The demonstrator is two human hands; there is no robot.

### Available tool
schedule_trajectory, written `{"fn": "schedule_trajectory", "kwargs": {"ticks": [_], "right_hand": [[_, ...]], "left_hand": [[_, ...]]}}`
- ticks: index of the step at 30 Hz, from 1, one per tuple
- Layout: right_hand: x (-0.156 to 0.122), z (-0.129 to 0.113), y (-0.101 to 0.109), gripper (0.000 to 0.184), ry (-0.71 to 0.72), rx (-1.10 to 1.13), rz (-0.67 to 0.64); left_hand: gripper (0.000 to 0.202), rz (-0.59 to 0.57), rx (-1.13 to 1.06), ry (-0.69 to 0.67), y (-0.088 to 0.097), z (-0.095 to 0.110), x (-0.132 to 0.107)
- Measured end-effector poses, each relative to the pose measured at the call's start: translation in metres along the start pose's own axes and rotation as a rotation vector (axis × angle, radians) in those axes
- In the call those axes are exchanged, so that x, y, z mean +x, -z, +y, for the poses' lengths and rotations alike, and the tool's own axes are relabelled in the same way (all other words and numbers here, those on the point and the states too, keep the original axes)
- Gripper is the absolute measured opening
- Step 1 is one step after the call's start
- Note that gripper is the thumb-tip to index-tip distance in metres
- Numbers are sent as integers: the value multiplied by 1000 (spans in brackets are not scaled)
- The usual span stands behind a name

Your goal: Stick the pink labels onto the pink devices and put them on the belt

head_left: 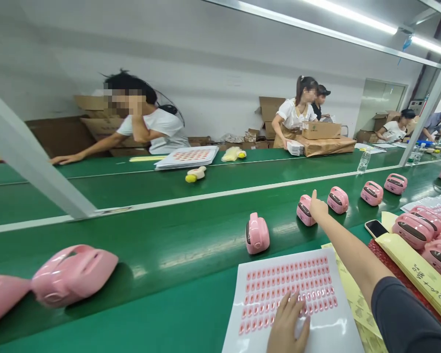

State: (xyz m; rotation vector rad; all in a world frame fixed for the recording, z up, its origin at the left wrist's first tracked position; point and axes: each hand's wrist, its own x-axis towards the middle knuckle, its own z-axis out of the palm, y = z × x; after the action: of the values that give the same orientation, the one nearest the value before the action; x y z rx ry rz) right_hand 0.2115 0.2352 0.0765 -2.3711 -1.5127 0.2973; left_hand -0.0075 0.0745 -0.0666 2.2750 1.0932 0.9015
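Note:
My left hand (pixel 288 321) lies with spread fingers on a white sheet of small pink-red stickers (pixel 290 272), near the bottom of the head view. My right hand (pixel 319 208) reaches out over the green belt to a pink plastic case with a handle and a dark oval window (pixel 305 211). It covers that case's right side; one finger points up and the others are curled against the case, partly hidden. Closer to me, another pink case (pixel 257 234) stands upright on the belt, left of the touched one.
More pink cases (pixel 338 200) stand along the belt to the right; two larger-looking ones (pixel 73 275) sit at left. At right lie a phone (pixel 376 228), yellow paper (pixel 419 274) and grouped cases (pixel 413 229). Slanting metal posts (pixel 33 152) rise from the bench. People (pixel 161 130) sit opposite.

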Motion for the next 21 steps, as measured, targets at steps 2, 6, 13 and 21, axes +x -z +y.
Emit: {"fn": "schedule_trajectory", "kwargs": {"ticks": [2, 6, 13, 21], "right_hand": [[3, -2, 1, 78, -2, -2, 13], [-11, -39, -8, 77, 112, 39, 51], [-61, -134, -62, 85, 293, 247, -149], [-55, -91, -50, 72, 90, 607, -190]], "left_hand": [[34, -89, 131, -87, -1, 0, -1], [42, -187, 223, -108, -2, 0, -2], [44, -252, 268, -16, -7, 5, 0], [40, -1, -451, 258, -4, -11, 5]]}}
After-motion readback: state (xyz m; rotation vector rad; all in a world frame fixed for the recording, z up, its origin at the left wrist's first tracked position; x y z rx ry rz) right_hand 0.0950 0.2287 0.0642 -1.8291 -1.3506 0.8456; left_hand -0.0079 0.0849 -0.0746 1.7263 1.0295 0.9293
